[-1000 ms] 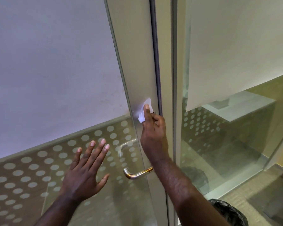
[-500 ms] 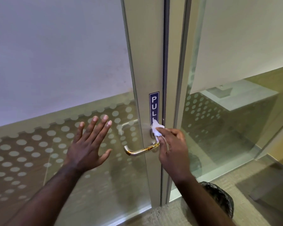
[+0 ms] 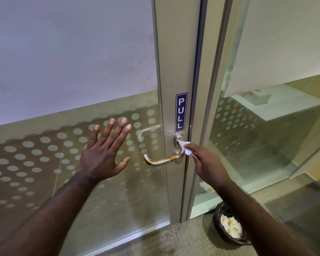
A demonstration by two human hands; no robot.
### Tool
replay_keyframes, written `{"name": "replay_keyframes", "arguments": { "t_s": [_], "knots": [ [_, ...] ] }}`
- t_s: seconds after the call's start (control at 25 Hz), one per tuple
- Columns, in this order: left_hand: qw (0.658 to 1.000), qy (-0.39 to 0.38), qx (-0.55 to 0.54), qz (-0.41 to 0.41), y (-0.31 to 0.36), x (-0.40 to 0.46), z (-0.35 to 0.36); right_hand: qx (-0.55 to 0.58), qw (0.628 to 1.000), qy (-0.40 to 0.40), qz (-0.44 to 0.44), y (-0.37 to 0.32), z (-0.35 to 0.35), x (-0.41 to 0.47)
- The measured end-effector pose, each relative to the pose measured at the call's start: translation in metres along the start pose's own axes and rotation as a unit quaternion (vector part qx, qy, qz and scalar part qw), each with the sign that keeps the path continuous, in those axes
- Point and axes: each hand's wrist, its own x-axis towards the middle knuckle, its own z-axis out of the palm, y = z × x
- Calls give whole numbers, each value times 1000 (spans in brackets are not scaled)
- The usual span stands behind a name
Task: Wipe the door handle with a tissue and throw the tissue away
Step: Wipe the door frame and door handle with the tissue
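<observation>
A shiny metal lever door handle (image 3: 163, 160) sticks out of the door's grey metal stile, just under a blue PULL sticker (image 3: 181, 112). My right hand (image 3: 206, 163) pinches a small white tissue (image 3: 186, 148) and presses it against the neck of the handle, near the round base. My left hand (image 3: 104, 153) lies flat with fingers spread on the door's dotted frosted glass, left of the handle, holding nothing.
A black mesh waste bin (image 3: 229, 227) with crumpled white tissues inside stands on the carpet at the lower right, beside the fixed glass panel (image 3: 266, 135). The door frame (image 3: 209, 89) runs vertically right of the handle.
My right hand with the tissue has come down from the door stile above to the neck of the handle. The view has tilted down, bringing the bin into sight. My left hand stays flat on the glass.
</observation>
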Motion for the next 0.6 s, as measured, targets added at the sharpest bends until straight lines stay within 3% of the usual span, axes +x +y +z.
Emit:
{"name": "replay_keyframes", "arguments": {
  "t_s": [0.4, 0.6],
  "knots": [
    [1000, 6, 8, -6, 1, -2, 6, 65, 980, -186, -29, 8, -11, 7],
    [1000, 1, -4, -8, 1, -2, 6, 82, 982, -165, -40, 7, -6, 9]
  ]
}}
